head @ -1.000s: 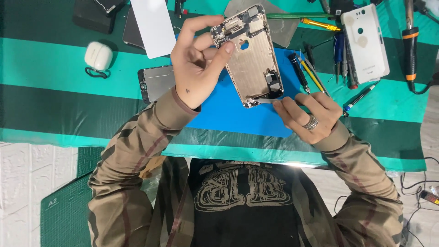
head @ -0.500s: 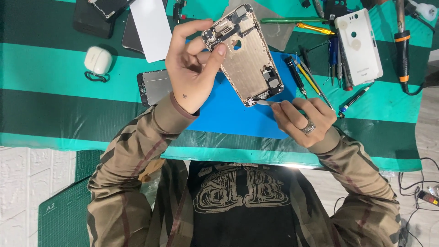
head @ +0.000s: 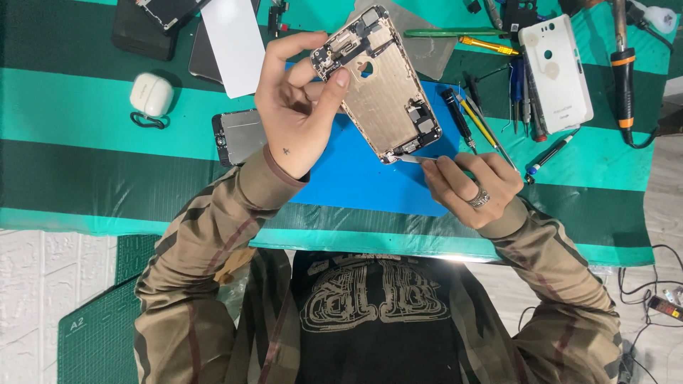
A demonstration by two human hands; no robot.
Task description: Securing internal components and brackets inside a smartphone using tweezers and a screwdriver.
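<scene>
My left hand (head: 299, 107) grips the upper end of an opened gold phone housing (head: 380, 85), holding it tilted above the blue work mat (head: 356, 178); its inner metal plate and small components face me. My right hand (head: 473, 181), with a ring on one finger, pinches a thin metal tool (head: 411, 160) whose tip touches the housing's lower corner.
A striped green cloth (head: 85, 163) covers the table. On it lie a white earbud case (head: 151, 94), a silver phone back (head: 238, 135), a white phone shell (head: 556, 71), a white card (head: 233, 43), several screwdrivers (head: 469, 117) and an orange-banded soldering iron (head: 623, 64). A green cutting mat (head: 92, 334) lies lower left.
The housing has stayed in my left hand, shifting only slightly. My right hand has stayed at the housing's lower corner with the thin tool.
</scene>
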